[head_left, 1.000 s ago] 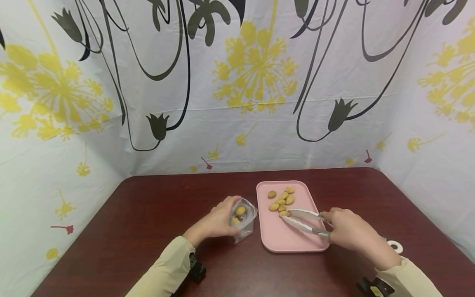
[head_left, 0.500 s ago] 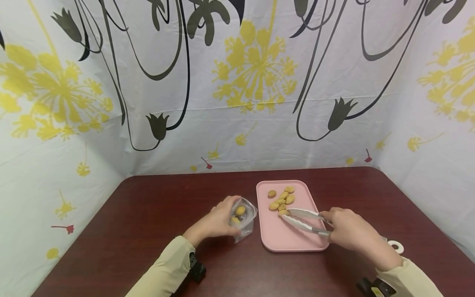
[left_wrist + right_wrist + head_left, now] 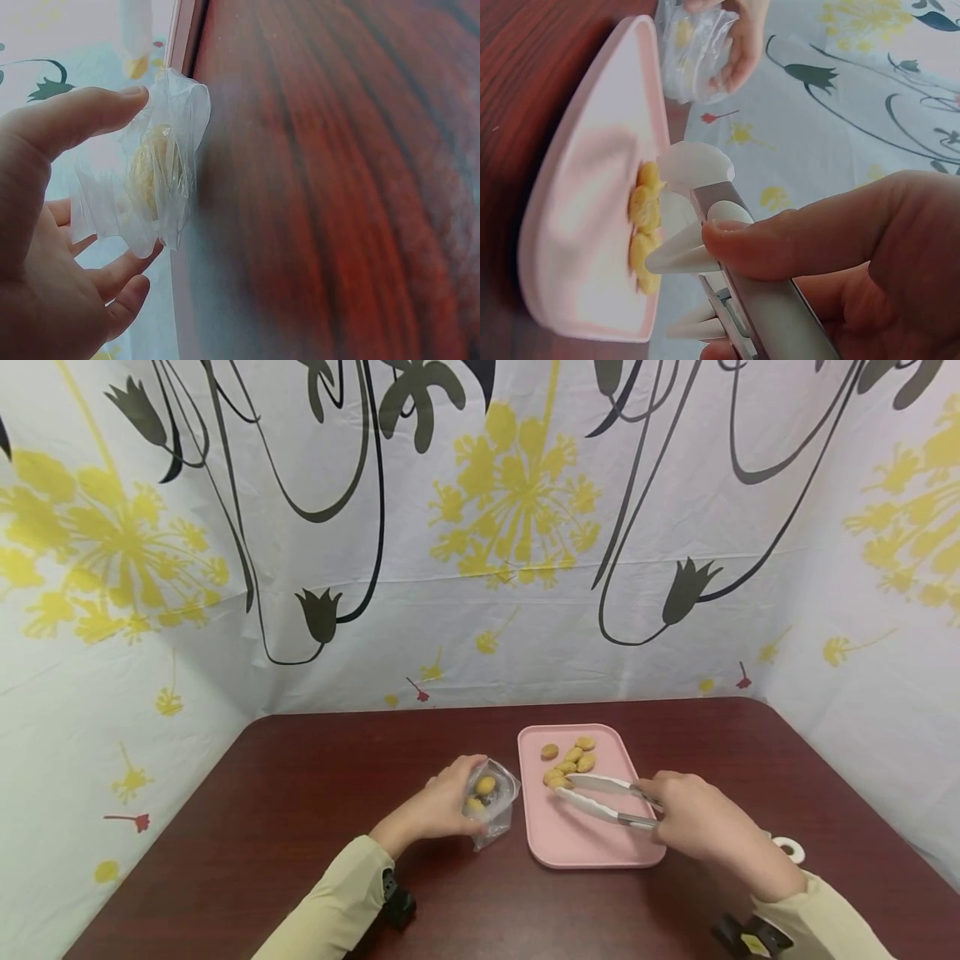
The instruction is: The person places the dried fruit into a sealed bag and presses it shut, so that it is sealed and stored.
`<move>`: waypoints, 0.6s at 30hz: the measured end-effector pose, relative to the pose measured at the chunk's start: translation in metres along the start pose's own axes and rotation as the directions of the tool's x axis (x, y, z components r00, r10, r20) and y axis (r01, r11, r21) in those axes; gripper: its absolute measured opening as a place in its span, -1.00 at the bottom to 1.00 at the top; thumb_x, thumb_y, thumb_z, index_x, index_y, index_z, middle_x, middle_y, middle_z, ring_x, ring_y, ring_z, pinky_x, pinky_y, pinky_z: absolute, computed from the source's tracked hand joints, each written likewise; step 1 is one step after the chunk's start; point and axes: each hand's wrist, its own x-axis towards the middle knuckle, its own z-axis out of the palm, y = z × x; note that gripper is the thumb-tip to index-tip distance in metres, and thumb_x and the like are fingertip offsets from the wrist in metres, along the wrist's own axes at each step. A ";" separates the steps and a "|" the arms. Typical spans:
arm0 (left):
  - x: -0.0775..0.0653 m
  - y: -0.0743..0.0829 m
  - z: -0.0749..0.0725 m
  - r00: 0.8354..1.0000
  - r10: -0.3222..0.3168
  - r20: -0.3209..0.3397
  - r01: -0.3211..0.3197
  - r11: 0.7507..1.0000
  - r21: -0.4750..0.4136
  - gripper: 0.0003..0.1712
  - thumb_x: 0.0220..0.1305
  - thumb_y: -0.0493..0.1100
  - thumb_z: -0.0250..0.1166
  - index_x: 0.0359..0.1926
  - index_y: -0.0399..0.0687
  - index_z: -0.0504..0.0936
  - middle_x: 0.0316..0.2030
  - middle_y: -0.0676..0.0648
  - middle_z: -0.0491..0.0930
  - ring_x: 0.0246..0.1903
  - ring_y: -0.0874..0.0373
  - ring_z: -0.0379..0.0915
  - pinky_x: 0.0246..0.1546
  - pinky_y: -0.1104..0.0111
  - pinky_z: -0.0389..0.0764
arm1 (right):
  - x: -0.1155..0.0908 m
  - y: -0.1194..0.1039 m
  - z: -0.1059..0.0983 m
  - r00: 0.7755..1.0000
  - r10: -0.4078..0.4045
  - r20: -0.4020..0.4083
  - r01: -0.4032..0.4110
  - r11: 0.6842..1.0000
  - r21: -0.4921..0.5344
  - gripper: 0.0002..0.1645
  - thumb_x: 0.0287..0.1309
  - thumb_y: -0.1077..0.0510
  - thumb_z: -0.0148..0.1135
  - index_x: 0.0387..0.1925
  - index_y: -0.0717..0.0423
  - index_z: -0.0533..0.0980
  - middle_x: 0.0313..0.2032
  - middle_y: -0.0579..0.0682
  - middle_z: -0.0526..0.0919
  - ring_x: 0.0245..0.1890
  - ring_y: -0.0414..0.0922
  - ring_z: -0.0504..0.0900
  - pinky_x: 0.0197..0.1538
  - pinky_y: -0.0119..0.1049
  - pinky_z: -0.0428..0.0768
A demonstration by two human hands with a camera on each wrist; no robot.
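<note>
L hand (image 3: 438, 803) is cupped in a grip, palm twd R, L thumb (image 3: 94, 112) opp. its curled fingers (image 3: 120, 277), tips apart. L forearm (image 3: 330, 897) slants up from btm L. R hand (image 3: 697, 820) also grips, back up, R thumb (image 3: 757, 244) pressing one side, fingers curled opp. R forearm (image 3: 821, 917) slants up from btm R. Hands well apart.

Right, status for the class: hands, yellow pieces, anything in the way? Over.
Left hand holds clear plastic bag. Right hand holds white-tipped metal tongs at oval yellow pieces on pink rectangular tray. No obstruction visible.
</note>
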 end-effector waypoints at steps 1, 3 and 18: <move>0.000 0.000 0.000 1.000 -0.001 0.000 0.001 1.000 0.000 0.12 -0.16 -0.05 0.53 0.39 -0.11 0.11 0.28 -0.12 0.28 0.21 -0.05 0.28 0.21 -0.19 0.21 | 0.001 -0.002 -0.001 1.000 -0.001 0.005 0.001 1.000 0.004 -0.38 -0.40 0.29 0.35 -0.07 0.24 0.61 -0.42 -0.06 0.55 -0.50 -0.17 0.37 -0.44 -0.29 0.36; 0.000 0.000 0.000 1.000 0.001 -0.002 -0.001 1.000 0.003 0.12 -0.16 -0.05 0.53 0.39 -0.11 0.11 0.28 -0.12 0.28 0.21 -0.05 0.28 0.21 -0.18 0.22 | 0.004 -0.006 -0.004 1.000 -0.002 0.014 0.002 1.000 0.008 -0.37 -0.38 0.28 0.37 -0.05 0.24 0.60 -0.40 -0.05 0.57 -0.50 -0.17 0.37 -0.44 -0.28 0.36; 0.000 -0.001 0.001 1.000 -0.002 0.004 0.002 1.000 -0.001 0.12 -0.14 -0.05 0.53 0.40 -0.08 0.10 0.28 -0.09 0.28 0.22 -0.02 0.28 0.22 -0.18 0.21 | 0.016 -0.041 -0.013 0.998 -0.066 0.004 0.066 0.998 0.011 -0.40 -0.35 0.29 0.40 -0.06 0.12 0.61 -0.36 -0.09 0.59 -0.46 -0.18 0.46 -0.41 -0.26 0.42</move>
